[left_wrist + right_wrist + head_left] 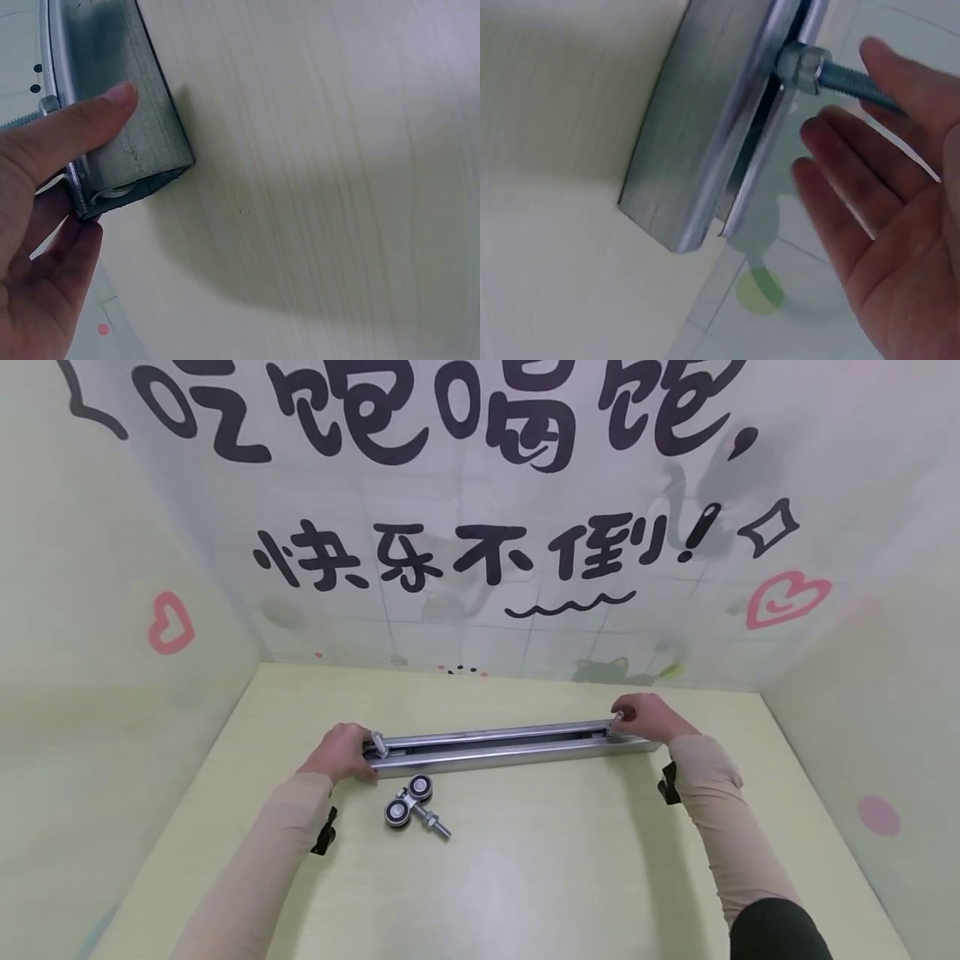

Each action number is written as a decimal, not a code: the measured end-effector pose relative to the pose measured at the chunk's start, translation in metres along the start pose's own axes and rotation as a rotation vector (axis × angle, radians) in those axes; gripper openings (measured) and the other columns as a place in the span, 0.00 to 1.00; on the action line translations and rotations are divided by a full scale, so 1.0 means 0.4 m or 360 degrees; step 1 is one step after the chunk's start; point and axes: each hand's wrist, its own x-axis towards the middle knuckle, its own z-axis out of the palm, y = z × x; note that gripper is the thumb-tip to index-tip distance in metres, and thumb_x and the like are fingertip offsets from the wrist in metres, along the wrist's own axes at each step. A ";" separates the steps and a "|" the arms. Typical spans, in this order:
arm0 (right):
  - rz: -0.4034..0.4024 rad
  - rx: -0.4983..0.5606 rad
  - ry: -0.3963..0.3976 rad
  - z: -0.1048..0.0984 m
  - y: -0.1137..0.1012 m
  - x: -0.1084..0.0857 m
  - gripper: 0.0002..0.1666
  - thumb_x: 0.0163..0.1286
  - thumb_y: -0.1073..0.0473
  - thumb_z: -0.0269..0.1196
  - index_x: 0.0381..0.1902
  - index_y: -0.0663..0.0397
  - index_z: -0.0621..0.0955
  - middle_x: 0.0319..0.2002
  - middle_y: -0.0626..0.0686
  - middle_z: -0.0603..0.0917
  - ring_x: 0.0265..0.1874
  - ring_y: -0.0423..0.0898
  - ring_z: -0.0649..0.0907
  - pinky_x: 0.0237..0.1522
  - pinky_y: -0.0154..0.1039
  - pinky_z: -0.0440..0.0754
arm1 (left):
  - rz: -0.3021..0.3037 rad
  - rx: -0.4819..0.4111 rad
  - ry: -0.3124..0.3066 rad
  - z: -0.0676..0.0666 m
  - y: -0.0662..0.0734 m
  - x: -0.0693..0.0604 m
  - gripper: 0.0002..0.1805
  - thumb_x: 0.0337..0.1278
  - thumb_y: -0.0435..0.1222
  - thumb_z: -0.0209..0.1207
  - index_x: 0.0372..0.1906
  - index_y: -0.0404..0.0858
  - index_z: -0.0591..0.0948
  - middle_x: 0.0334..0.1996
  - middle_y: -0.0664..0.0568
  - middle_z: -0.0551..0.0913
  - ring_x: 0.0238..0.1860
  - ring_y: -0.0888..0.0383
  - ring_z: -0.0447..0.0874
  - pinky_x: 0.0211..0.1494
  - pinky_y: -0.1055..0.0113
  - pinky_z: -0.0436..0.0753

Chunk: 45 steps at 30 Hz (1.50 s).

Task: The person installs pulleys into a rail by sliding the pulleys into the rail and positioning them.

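Note:
A metal track with a slot along its top (510, 757) lies across the table. At its left end my left hand (339, 752) grips it, thumb (101, 116) on the front wall and fingers round the other side. Close to that hand a threaded bolt (379, 743) sticks up from the slot. Near the right end, my right hand (651, 717) pinches the shank of another bolt (847, 80), whose nut sits at the slot; the other fingers are spread. A loose roller hanger (408, 800) with black-rimmed wheels and a threaded bolt lies in front of the track.
The pale wood-grain table (510, 877) meets a printed backdrop (480, 643) behind the track. Similar side walls (862, 718) stand at left and right. Each wrist carries a dark strap piece (669, 783).

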 end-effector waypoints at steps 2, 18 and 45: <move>-0.0017 -0.0050 -0.0076 -0.006 0.019 -0.007 0.24 0.51 0.63 0.66 0.45 0.70 0.76 0.40 0.64 0.80 0.42 0.60 0.79 0.45 0.52 0.75 | 0.0009 0.0014 0.0014 0.003 0.004 0.003 0.33 0.17 0.32 0.74 0.43 0.26 0.79 0.34 0.42 0.82 0.32 0.52 0.76 0.42 0.58 0.77; 0.0161 -0.0153 -0.0070 0.022 0.090 -0.014 0.36 0.33 0.55 0.76 0.42 0.66 0.79 0.37 0.60 0.82 0.33 0.51 0.77 0.40 0.47 0.76 | 0.0031 -0.0003 0.0017 0.007 0.023 0.020 0.33 0.18 0.33 0.74 0.43 0.26 0.79 0.33 0.42 0.82 0.31 0.53 0.76 0.40 0.58 0.78; 0.0342 -0.0042 -0.0015 0.076 0.092 0.021 0.41 0.29 0.58 0.77 0.48 0.65 0.78 0.43 0.63 0.81 0.41 0.55 0.77 0.48 0.48 0.75 | 0.0315 0.0079 -0.0114 -0.158 0.162 0.038 0.32 0.53 0.40 0.58 0.58 0.23 0.66 0.57 0.29 0.67 0.58 0.33 0.63 0.59 0.43 0.64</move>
